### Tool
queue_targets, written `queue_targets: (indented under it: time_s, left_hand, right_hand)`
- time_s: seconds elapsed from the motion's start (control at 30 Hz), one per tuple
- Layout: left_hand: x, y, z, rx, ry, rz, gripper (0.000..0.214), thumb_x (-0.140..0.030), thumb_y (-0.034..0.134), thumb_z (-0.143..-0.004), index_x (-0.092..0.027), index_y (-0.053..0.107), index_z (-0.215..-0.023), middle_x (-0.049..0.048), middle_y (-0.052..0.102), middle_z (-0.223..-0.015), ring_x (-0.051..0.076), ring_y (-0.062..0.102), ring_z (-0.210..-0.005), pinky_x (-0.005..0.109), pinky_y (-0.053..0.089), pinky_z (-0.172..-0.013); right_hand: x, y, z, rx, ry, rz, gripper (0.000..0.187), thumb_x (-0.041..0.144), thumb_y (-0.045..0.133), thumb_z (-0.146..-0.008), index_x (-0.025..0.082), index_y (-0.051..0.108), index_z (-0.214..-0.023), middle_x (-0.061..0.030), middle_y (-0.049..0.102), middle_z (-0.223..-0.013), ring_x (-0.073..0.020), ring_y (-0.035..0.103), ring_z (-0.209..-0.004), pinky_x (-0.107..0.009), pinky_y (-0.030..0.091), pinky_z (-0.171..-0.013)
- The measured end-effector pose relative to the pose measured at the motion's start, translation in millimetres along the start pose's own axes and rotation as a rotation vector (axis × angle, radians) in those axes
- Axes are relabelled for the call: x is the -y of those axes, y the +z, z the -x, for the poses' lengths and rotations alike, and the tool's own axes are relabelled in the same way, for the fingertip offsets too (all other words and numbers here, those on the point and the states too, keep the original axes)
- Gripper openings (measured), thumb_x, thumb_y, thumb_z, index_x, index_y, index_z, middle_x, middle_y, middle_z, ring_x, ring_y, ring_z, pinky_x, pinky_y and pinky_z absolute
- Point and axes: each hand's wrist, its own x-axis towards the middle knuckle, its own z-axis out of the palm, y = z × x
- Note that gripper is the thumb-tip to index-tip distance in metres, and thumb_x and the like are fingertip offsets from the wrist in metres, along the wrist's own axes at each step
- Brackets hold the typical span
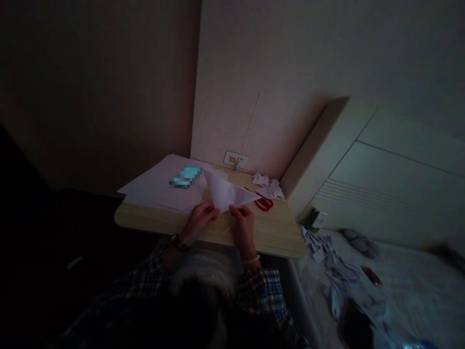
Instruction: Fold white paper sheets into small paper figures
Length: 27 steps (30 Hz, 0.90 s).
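Note:
A folded sheet of white paper [232, 194] is held up above the table in both hands, its corners pointing up to the left and out to the right. My left hand [203, 217] pinches the lower left part of its bottom edge. Close beside it, my right hand [242, 220] grips the same edge between thumb and fingers. Just right of the paper lie red-handled scissors [264, 204], their blades partly hidden behind it. A stack of white sheets [156, 186] rests on the left side, with a lit phone [186, 176] on top.
Several small folded paper pieces [269, 184] sit at the back right of the wooden table [276, 237]. A wall socket [236, 159] is behind. On the bed [410, 291] at right are a heap of folded papers [337, 266] and a dark flat object [355, 325].

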Motion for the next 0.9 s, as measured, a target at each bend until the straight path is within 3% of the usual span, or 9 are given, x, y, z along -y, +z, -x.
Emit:
queue_targets:
  time_s: [0.33, 0.5, 0.6, 0.73, 0.9]
  left_hand:
    - [2.1, 1.0, 2.3, -0.073, 0.014, 0.017, 0.031, -0.046, 0.075, -0.059, -0.021, 0.056, -0.058, -0.0029, 0.058, -0.054, 0.014, 0.053, -0.056, 0.027, 0.043, -0.058]
    - [2.1, -1.0, 1.9, -0.1, 0.033, 0.03, 0.034, -0.048, 0.076, -0.06, -0.02, 0.057, -0.058, -0.0026, 0.058, -0.054, 0.014, 0.055, -0.057, 0.027, 0.044, -0.06]
    - [2.0, -2.5, 1.0, -0.131, 0.046, 0.054, 0.036, -0.049, 0.077, -0.059, -0.02, 0.058, -0.058, -0.0032, 0.058, -0.055, 0.014, 0.055, -0.057, 0.027, 0.044, -0.06]
    - [1.5, -3.3, 0.1, -0.149, 0.036, 0.078, 0.039, -0.051, 0.082, -0.055, -0.019, 0.059, -0.056, -0.0032, 0.058, -0.053, 0.013, 0.053, -0.055, 0.026, 0.043, -0.058]
    - [-0.9, -2.5, 1.2, -0.14, 0.038, 0.104, 0.041, -0.051, 0.086, -0.054, -0.017, 0.066, -0.064, 0.0001, 0.066, -0.06, 0.015, 0.059, -0.06, 0.027, 0.048, -0.061]
  right_hand:
    - [24.7, -36.5, -49.6, -0.114, -0.169, 0.034, 0.032, 0.045, 0.074, -0.069, 0.021, 0.056, -0.058, 0.0054, 0.05, -0.059, -0.013, 0.044, -0.061, -0.029, 0.037, -0.064]
    - [25.4, -31.7, -53.1, -0.145, -0.187, -0.032, 0.031, 0.047, 0.072, -0.068, 0.022, 0.055, -0.062, 0.0061, 0.048, -0.06, -0.0121, 0.044, -0.06, -0.027, 0.038, -0.062]
    - [20.7, -18.7, -38.7, -0.017, -0.158, -0.005, 0.027, 0.044, 0.072, -0.071, 0.021, 0.058, -0.069, 0.0032, 0.057, -0.069, -0.0133, 0.051, -0.066, -0.027, 0.044, -0.065]
    - [9.9, 0.3, -16.0, 0.222, -0.052, 0.122, 0.027, 0.044, 0.075, -0.069, 0.021, 0.062, -0.068, 0.002, 0.062, -0.065, -0.0154, 0.055, -0.065, -0.028, 0.046, -0.063]
    - [-3.1, 13.4, 0.2, 0.249, -0.014, 0.131, 0.02, 0.039, 0.071, -0.071, 0.02, 0.065, -0.067, 0.0016, 0.064, -0.064, -0.0154, 0.055, -0.063, -0.028, 0.045, -0.064]
